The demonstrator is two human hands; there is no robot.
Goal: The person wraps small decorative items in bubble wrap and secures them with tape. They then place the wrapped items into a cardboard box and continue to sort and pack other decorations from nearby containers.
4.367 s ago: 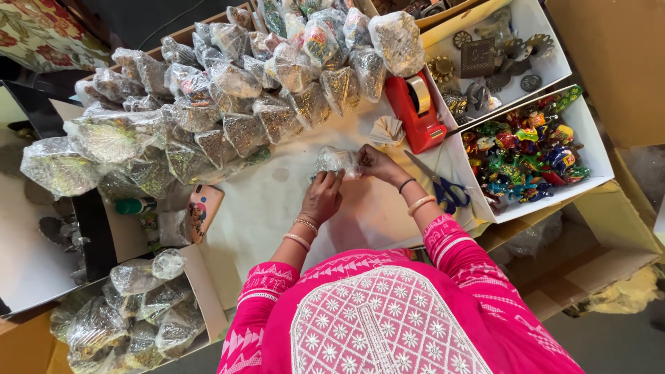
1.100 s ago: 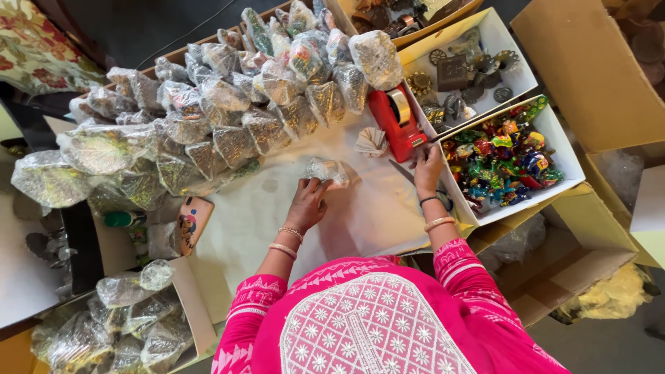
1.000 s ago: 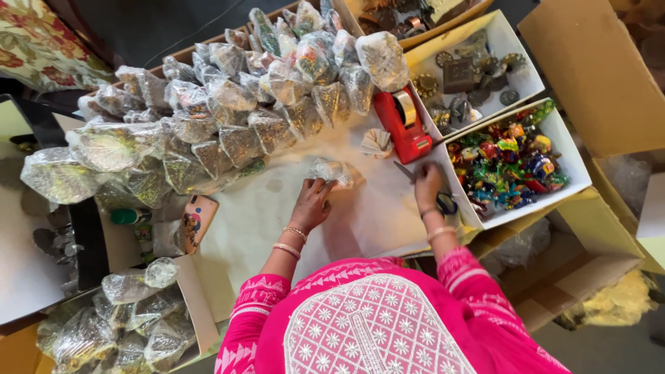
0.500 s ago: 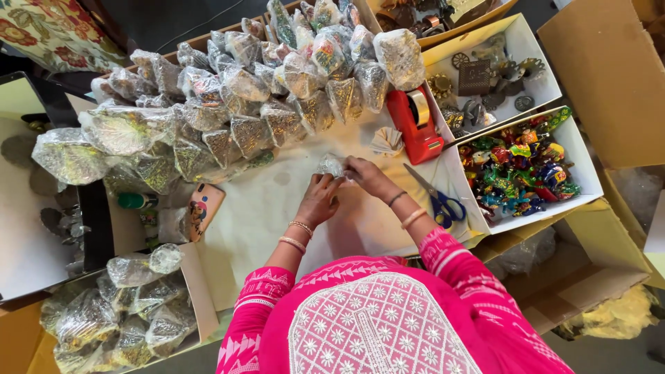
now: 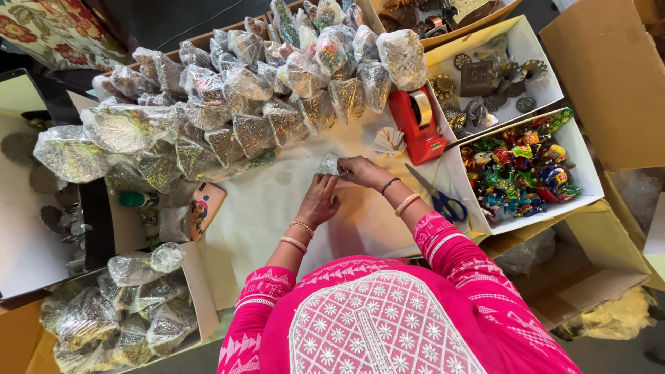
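Both my hands meet over the middle of the white table top (image 5: 263, 208). My left hand (image 5: 318, 199) and my right hand (image 5: 360, 170) hold a small packet wrapped in clear film (image 5: 328, 164) between their fingers. Bangles circle both wrists, and pink embroidered sleeves cover my arms. Just beyond the packet lies a big heap of similar wrapped bundles (image 5: 263, 90).
A red tape dispenser (image 5: 415, 125) and blue-handled scissors (image 5: 443, 202) lie right of my hands. A white box of colourful figures (image 5: 526, 173) and one of metal pieces (image 5: 499, 76) stand at right. A phone (image 5: 204, 208) lies at left, above a box of wrapped bundles (image 5: 118, 312).
My right hand has come back from the scissors beside the box of colourful figures and rejoined my left hand on the small packet.
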